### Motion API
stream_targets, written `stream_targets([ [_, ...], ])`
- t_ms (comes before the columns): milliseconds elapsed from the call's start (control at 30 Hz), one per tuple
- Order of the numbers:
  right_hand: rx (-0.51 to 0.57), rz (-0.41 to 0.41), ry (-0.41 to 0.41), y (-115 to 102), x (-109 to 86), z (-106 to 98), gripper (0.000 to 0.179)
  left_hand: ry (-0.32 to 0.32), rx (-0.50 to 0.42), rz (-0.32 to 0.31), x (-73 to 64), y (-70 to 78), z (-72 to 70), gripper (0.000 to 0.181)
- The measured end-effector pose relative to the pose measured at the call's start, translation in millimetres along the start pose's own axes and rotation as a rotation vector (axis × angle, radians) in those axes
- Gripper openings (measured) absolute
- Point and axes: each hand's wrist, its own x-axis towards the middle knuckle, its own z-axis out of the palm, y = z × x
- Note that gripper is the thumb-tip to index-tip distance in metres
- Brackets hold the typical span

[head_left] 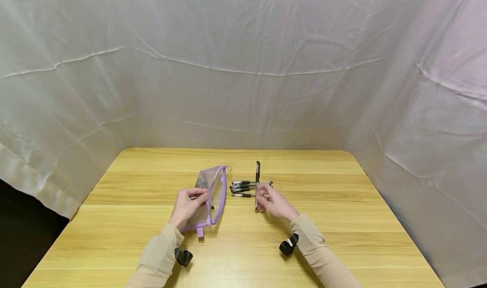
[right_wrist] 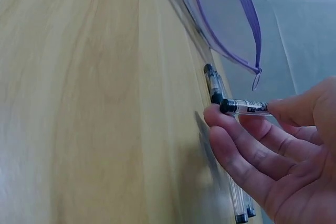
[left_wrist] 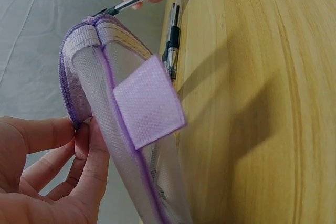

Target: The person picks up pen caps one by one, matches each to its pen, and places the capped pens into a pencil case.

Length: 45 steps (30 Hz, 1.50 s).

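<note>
A see-through zip pouch [head_left: 218, 199] with purple edging stands partly open, its mouth turned to the right. My left hand [head_left: 189, 204] pinches the pouch's near-side rim between thumb and fingers. Through the mesh some dark things show inside, too blurred to name surely. To the right, my right hand [head_left: 272, 200] holds a clear pen [head_left: 257, 176] with a black cap, thumb against the fingers; in the right wrist view the pen's dark end [right_wrist: 228, 106] points out past the fingertips. Beneath it several similar black-capped pens [head_left: 240, 188] lie crosswise on the table.
A purple fabric tab [left_wrist: 149, 102] sticks out from the pouch's near end, and a metal ring [right_wrist: 256, 82] hangs at the far end. The wooden table [head_left: 236, 258] is bounded at the back and sides by grey sheeting [head_left: 243, 102].
</note>
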Motion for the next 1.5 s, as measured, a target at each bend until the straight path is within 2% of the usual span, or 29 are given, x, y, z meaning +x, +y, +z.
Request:
stream_targets([
  [133,0.102,0.063,0.022,-3,1.6,3,0.036,0.002,0.000,0.004,-0.4,0.3,0.2,0.021],
  [267,0.169,0.116,0.047,-6,4.5,6,0.031,0.002,-0.004,0.003,-1.0,1.1,0.1,0.022],
  [367,0.271,0.146,0.043,-9,6.9,9,0.030,0.001,-0.001,0.010,-1.8,1.4,-0.4,0.022],
  [467,0.384,0.173,0.026,-12,8.8,11,0.037,-0.001,-0.002,0.009,-2.3,2.1,-0.8,0.022],
  [567,0.452,0.199,0.013,-15,11.4,14,0.044,0.000,-0.001,0.008,-2.4,3.2,-0.9,0.022],
  [900,0.538,0.298,0.058,-26,23.9,27,0.045,0.003,-0.010,0.025,-1.8,4.9,-0.2,0.021],
  [1033,0.564,0.320,0.035,-31,32.0,30,0.044,-0.005,-0.049,0.092,-3.5,5.1,-0.1,0.018],
  [1133,0.575,0.336,0.010,-35,38.5,33,0.044,-0.012,-0.070,0.113,-4.2,5.4,-0.2,0.017],
  [1367,0.598,0.364,-0.036,-46,52.1,43,0.047,0.001,-0.034,0.014,-0.3,6.1,0.6,0.022],
  [1500,0.580,0.358,-0.054,-53,57.3,50,0.047,0.005,-0.033,0.002,-0.4,7.8,1.1,0.022],
])
